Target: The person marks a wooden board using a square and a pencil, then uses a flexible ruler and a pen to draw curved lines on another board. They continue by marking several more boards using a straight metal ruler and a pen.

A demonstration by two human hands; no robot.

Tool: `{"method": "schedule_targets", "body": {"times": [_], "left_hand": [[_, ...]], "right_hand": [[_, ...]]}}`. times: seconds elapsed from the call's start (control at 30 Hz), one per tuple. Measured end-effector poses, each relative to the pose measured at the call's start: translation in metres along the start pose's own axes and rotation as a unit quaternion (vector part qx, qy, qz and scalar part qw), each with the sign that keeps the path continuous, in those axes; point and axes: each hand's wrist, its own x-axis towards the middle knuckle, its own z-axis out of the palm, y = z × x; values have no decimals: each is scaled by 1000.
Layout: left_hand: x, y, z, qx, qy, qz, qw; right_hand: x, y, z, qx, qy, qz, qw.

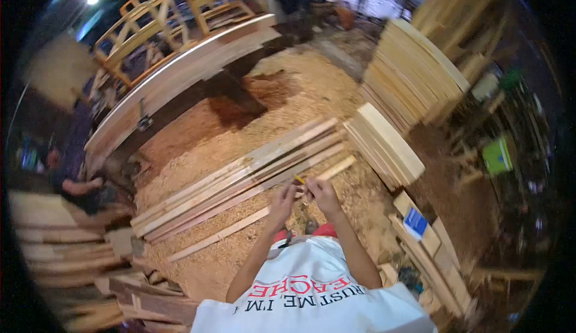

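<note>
Showing: small yellow item at fingertips of L hand & R hand, in front of wearer. Both hands part-curled, fingertips close tog.; can't tell which has hold of it. Long planks just beyond, on sawdust. Blue/wht packet on boards, R side. Co-worker's arm far L.

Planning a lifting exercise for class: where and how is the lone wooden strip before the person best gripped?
Probably mid-length on the strip, from above, gripping across its narrow width: it is long and slender, lying on shavings, apart from the neighbouring boards.
</note>
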Motion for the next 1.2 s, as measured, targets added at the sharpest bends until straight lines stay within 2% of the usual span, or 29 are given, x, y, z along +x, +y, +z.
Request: {"method": "schedule_targets", "body": {"times": [0.03, 0.07, 0.1, 0.2, 0.23, 0.37, 0.47, 0.53, 0.67, 0.77, 0.83, 0.87, 0.93, 0.97, 1.0, 1.07, 1.2], "left_hand": [[3, -9, -2, -1, 28, 12, 1000], [5, -19, -3, -29, 8, 5, 1000], [5, -23, -4, -54, -16, -4, 998], [-4, -12, 5, -96, 31, 0, 995], [-9, -3, 7, -148, 32, -33, 988], [-9, -12, 6, -142, 47, -41, 988], [-13, -11, 8, -134, 51, -47, 989], [-13, -12, 9, -178, 41, -97, 978], [-16, -9, 12, -233, 28, -124, 964], [-9, -25, 9, -197, 33, -109, 974], [-4, -38, 1, -54, 40, -3, 998], [-3, -39, -1, -54, 31, -7, 998], [-4, -40, -7, 33, 42, 29, 998], [-8, -28, -8, 113, 15, 8, 993], [-13, -17, -7, 114, 7, 8, 993], [-16, -3, -2, 225, -61, 56, 971], [-17, -27, 2, 233, -73, 53, 968]], "right_hand": [[-4, 8, 7, -29, -14, 0, 999], [-5, 15, 11, -57, -26, -2, 998], [-6, 21, 14, -58, -49, -6, 997], [-8, 32, 10, -5, -91, 42, 995], [-9, 34, 8, -21, -104, 41, 994], [-11, 47, -2, -38, -151, 27, 987], [-19, 45, -6, -32, -159, 63, 985], [-20, 50, -11, -25, -171, 87, 981], [-21, 45, -18, -45, -175, 107, 978], [-24, 40, -21, -32, -145, 66, 987], [-27, 34, -24, -8, -107, 64, 992], [-27, 31, -27, 15, -81, 61, 995], [-29, 32, -34, 28, -68, 56, 996], [-29, 33, -36, 29, -39, 56, 997], [-29, 34, -38, 29, -11, 54, 998], [-29, 32, -39, 18, -3, 46, 999], [-28, 39, -42, -52, 6, -5, 999]]}}
